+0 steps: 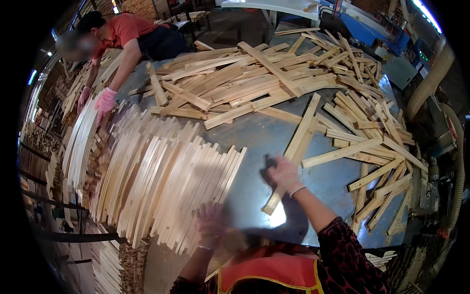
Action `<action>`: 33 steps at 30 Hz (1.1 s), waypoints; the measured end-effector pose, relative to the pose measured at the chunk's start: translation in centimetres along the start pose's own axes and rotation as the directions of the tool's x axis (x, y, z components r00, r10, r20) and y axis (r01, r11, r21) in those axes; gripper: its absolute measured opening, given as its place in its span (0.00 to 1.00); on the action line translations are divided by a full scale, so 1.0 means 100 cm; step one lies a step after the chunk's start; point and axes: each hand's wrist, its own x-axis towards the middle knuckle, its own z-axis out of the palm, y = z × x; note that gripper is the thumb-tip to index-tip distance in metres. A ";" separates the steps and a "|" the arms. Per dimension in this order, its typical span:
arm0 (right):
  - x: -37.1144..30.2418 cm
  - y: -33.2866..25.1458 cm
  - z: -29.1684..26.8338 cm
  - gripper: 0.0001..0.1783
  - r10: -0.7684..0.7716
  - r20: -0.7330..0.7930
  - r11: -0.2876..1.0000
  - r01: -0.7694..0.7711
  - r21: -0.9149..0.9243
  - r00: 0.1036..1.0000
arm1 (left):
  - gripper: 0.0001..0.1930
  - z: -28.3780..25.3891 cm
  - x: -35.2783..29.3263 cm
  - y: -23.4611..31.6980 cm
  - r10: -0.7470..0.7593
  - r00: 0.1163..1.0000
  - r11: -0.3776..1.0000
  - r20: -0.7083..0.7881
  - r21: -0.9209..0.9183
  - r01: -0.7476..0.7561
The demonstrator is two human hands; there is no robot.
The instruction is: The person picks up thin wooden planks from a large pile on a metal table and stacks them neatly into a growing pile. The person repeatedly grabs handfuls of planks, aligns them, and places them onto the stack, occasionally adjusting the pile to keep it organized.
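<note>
Grey metal tops the wide worktable in a dim timber workshop. Across a slanting plank lies the gloved right hand, placed perhaps to steady it away from its ends; whether the fingers close round the wood I cannot tell, nor what the dark thing beside them is. The left hand, blurred, is near the close ends of a row of planks, its grip unreadable. Those lie side by side, probably to keep them facing 1 way. Beyond, loose planks crisscross, seemingly just dropped there. At far left, a co-worker leans in, apparently for reach, 2 pink-gloved hands at pale boards.
</note>
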 end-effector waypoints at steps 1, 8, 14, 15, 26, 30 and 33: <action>0.014 0.031 -0.012 0.32 0.050 -0.111 0.999 -0.052 -0.016 0.993 | 0.34 0.009 0.016 0.019 0.055 0.997 0.993 -0.054 -0.105 -0.060; 0.039 0.080 -0.044 0.45 0.165 -0.172 0.936 -0.209 -0.283 0.971 | 0.32 0.005 0.172 0.166 0.258 0.936 0.905 -0.237 -0.279 -0.320; 0.025 0.097 -0.027 0.48 0.497 -0.091 0.750 -0.374 0.545 0.863 | 0.33 -0.006 0.185 0.215 -0.038 0.959 0.779 0.282 -0.593 0.205; 0.014 0.106 -0.018 0.47 0.541 -0.066 0.642 -0.361 0.676 0.839 | 0.29 -0.001 0.174 0.208 0.039 0.961 0.715 0.275 -0.679 0.166; -0.079 0.047 0.103 0.36 0.160 0.187 0.763 -0.242 0.599 0.969 | 0.13 -0.011 -0.077 0.048 -0.041 0.963 0.843 0.267 -0.508 0.177; -0.088 -0.022 0.139 0.47 0.096 0.276 0.950 -0.170 0.261 0.956 | 0.22 -0.014 -0.100 0.010 0.058 0.998 0.966 0.027 -0.255 -0.049; -0.060 -0.012 0.165 0.39 -0.049 0.337 0.877 -0.121 0.464 0.940 | 0.31 0.012 -0.080 -0.003 0.012 0.990 0.954 -0.139 -0.296 -0.053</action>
